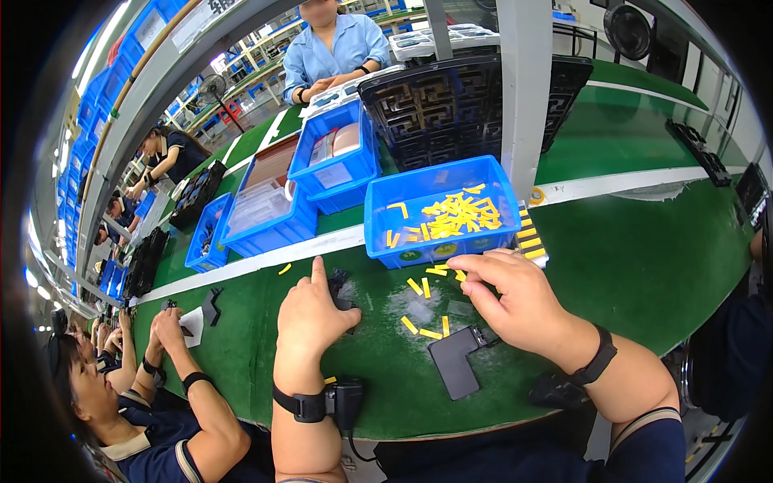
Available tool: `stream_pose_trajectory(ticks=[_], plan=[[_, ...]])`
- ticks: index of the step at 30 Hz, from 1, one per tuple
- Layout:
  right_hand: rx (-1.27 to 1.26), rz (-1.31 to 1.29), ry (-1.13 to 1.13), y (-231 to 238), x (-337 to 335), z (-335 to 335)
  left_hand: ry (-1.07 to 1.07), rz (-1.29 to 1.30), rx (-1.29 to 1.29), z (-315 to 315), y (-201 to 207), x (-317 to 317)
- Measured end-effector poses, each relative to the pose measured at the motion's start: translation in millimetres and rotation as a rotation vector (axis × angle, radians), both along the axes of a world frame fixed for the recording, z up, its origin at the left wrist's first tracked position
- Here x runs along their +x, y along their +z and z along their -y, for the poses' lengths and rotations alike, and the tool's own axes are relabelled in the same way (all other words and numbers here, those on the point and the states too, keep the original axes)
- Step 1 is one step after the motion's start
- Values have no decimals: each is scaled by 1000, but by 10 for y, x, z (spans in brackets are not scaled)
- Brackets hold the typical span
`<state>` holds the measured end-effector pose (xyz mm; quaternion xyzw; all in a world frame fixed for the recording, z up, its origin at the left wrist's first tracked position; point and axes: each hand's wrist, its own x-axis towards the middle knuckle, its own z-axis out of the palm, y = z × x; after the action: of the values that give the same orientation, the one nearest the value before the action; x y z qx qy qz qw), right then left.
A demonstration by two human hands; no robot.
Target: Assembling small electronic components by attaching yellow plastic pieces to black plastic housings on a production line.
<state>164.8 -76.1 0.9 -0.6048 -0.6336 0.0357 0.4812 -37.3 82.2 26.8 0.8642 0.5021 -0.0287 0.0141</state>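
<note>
Thin, flat yellow strips (409,324), short with straight edges, lie scattered on the smooth green tabletop (612,282), in front of a glossy blue plastic bin (385,253) heaped with more. Right hand (515,291): thumb and index slightly parted over the strips nearest the bin, other fingers curled, partly hiding them; can't tell if anything is pinched. Left hand (308,315): index extended, thumb spread, beside a dark part (342,287); grip can't be told. Matte black L-shaped piece (453,366) lies flat near the right hand. Yellow-black striped block (529,239) beside the bin; pale post (525,88) and black lattice tray (435,109) block the view behind.
</note>
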Motion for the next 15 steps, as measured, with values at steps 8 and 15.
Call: stream_pose_trajectory(ticks=[8, 15], plan=[[-1, -1, -6, -12, -2, 13, -67, 57, 84, 25, -64, -3], [-170, -120, 228, -41, -81, -5, -582, 904, -393, 518, -70, 315]])
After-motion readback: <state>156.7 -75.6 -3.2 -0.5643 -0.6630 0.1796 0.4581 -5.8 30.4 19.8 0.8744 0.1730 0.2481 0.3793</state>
